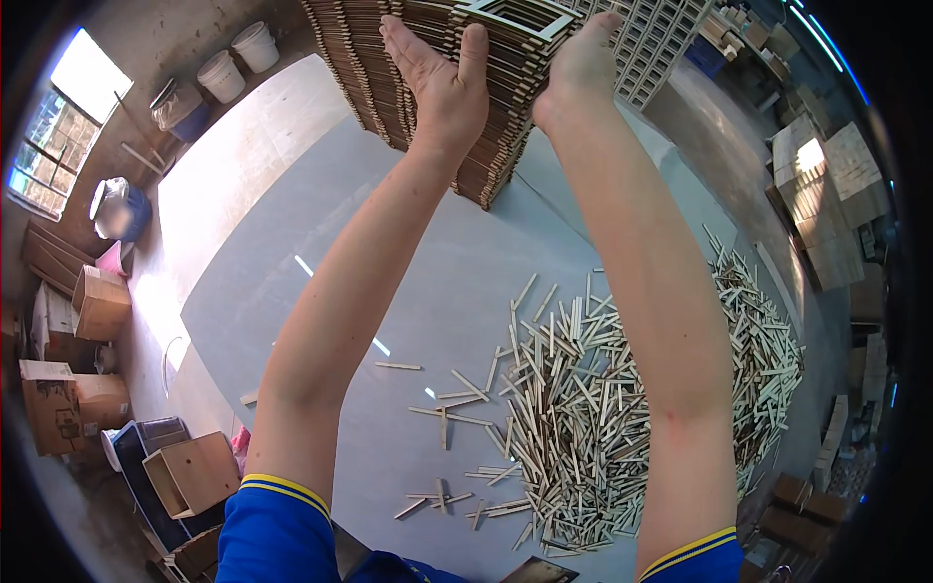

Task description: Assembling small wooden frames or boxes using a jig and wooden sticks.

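Both my arms reach far across the grey table (292,291) to a tall stack of flat wooden frames (505,126) with dark burnt edges. My left hand (437,83) lies flat against the stack's front with its fingers stretched upward and holds nothing. My right hand (583,63) is curled over the right corner of the top wooden frame (515,17), which sits slightly askew on the stack. Its fingertips are hidden behind the frame. A big heap of short pale wooden sticks (583,408) lies on the table under my right forearm.
A pale lattice stack (651,39) stands behind the frames. White buckets (238,60) and a blue drum (121,209) stand at the back left. Cardboard boxes (97,301), a wooden box (194,471) and a blue bin (141,452) line the left floor. More wooden stacks (826,194) stand at the right.
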Demonstrator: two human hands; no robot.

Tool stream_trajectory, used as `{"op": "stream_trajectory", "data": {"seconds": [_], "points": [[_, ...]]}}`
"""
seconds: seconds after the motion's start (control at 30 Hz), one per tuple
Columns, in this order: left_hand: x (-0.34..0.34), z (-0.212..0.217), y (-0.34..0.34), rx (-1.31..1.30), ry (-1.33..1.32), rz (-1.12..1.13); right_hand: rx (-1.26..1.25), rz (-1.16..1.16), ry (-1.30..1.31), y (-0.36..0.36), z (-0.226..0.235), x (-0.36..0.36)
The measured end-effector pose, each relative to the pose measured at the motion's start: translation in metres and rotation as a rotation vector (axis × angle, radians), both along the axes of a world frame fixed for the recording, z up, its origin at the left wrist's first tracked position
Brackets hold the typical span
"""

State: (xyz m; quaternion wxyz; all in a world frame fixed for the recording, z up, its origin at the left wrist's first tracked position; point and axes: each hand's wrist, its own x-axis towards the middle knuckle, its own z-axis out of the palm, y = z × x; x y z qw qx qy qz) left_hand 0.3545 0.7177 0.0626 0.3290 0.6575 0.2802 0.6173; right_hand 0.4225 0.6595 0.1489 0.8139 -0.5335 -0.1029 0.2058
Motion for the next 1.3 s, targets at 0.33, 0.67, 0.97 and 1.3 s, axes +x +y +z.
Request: {"op": "stream_trajectory", "data": {"seconds": [0.33, 0.67, 0.97, 1.3], "points": [[-0.044, -0.051, -0.003, -0.025, 0.098, 0.029, -0.103, 0.179, 0.074, -0.095, -0.085, 0.007], [-0.082, 0.074, 0.102, 0.198, 0.365, -0.376, -0.504, 0.384, 0.063, -0.216, -0.215, -0.016], [-0.082, 0.126, 0.103, 0.477, 0.938, -0.470, -0.546, 0.505, 0.074, -0.254, -0.224, -0.018], [-0.081, 0.129, 0.115, 0.530, 0.969, -0.532, -0.655, 0.663, -0.046, -0.266, -0.258, -0.024]]}}
